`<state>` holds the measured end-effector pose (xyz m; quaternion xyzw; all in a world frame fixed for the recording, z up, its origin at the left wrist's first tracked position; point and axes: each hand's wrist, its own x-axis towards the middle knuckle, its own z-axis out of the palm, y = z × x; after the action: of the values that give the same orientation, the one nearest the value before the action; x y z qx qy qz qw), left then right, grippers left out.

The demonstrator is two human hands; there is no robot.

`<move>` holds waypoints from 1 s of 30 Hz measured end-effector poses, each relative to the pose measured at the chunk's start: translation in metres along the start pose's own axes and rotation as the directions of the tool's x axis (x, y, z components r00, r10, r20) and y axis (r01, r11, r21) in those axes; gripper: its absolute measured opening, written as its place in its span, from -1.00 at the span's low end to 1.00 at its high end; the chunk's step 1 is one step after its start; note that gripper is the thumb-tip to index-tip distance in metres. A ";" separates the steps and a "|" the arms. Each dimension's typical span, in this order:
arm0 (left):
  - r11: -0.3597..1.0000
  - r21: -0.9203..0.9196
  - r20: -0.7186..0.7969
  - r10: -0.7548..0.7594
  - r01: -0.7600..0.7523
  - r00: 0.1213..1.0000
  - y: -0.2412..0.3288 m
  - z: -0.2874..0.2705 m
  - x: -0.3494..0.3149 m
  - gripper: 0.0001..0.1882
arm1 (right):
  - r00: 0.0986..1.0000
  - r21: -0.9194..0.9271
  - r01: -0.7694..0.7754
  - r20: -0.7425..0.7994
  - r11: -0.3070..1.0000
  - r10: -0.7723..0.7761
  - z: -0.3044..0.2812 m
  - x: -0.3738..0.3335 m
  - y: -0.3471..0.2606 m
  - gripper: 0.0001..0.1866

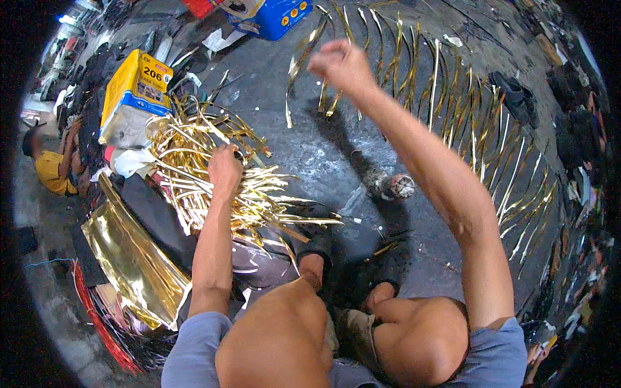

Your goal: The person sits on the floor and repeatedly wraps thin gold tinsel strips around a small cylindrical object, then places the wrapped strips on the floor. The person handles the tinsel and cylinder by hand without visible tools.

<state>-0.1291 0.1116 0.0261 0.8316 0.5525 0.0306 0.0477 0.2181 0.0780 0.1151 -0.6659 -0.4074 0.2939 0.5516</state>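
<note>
My left hand (226, 169) is closed at the edge of a heaped bundle of shiny gold strips (191, 149), its fingertips partly hidden among them. Loose strip ends fan out to the right of that hand. Raised over the floor at the far middle is my right hand (344, 66), its fingers curled and smeared by motion. Beside those fingers a gold strip (289, 107) runs down; I cannot tell whether they touch it. From there a long row of separate gold strips (414, 71) curves across the dark floor toward the right.
A yellow and blue can (137, 87) stands behind the bundle, and a blue box (272, 19) at the far edge. A gold sheet (132, 252) and red strips (97, 323) lie at left. A whitish, crusted round object (396, 187) sits mid-floor. Sandals (514, 97) lie right; a person (55, 165) sits far left.
</note>
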 end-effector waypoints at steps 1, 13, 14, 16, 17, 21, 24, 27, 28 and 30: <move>1.000 0.023 0.008 -0.006 0.006 1.000 -0.011 -0.002 0.001 -0.72 | 0.990 0.151 -0.042 0.138 0.988 0.021 0.011 -0.031 -0.001 -0.77; 0.795 -0.513 0.080 0.419 -0.323 0.905 0.072 -0.033 -0.005 -0.80 | 0.984 -0.534 -0.100 0.073 0.839 0.164 -0.200 -0.241 0.107 -0.18; 0.715 -0.623 0.079 0.460 -0.317 0.884 0.079 -0.019 -0.010 -0.78 | 0.986 -0.501 -0.084 0.085 0.861 0.145 -0.176 -0.249 0.095 -0.15; 0.713 -0.676 0.285 0.485 -0.185 0.827 0.128 -0.013 -0.021 -0.74 | 0.996 -0.460 -0.036 0.055 0.887 0.069 -0.134 -0.260 0.080 -0.14; 0.655 -0.755 0.407 0.464 0.004 0.787 0.146 -0.009 -0.028 -0.73 | 1.000 -0.436 0.016 0.028 0.900 -0.004 -0.123 -0.263 0.085 -0.17; 0.534 -0.775 0.605 0.471 0.338 0.642 0.172 0.023 -0.039 -0.66 | 0.949 -0.257 -0.272 -0.233 0.927 0.213 -0.103 -0.262 0.094 -0.41; 0.487 -0.766 0.635 0.475 0.418 0.610 0.187 0.029 -0.043 -0.63 | 0.871 -0.050 -0.163 -0.477 0.985 0.120 -0.110 -0.261 0.105 -0.44; 0.410 -0.753 0.657 0.486 0.514 0.576 0.181 0.035 -0.049 -0.60 | 0.835 0.139 -0.213 -0.489 0.967 0.254 -0.102 -0.256 0.074 -0.42; 0.379 -0.754 0.654 0.513 0.537 0.556 0.187 0.034 -0.050 -0.59 | 0.842 0.155 -0.188 -0.484 0.970 0.240 -0.098 -0.256 0.072 -0.40; 0.273 -0.688 0.686 0.549 0.672 0.478 0.189 0.033 -0.052 -0.54 | 0.870 0.255 -0.101 -0.447 0.962 0.209 -0.081 -0.252 0.058 -0.36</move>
<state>0.0278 -0.0107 0.0144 0.4707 0.3390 -0.0744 0.8112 0.1740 -0.1845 0.0620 -0.6815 -0.1710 0.2114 0.6794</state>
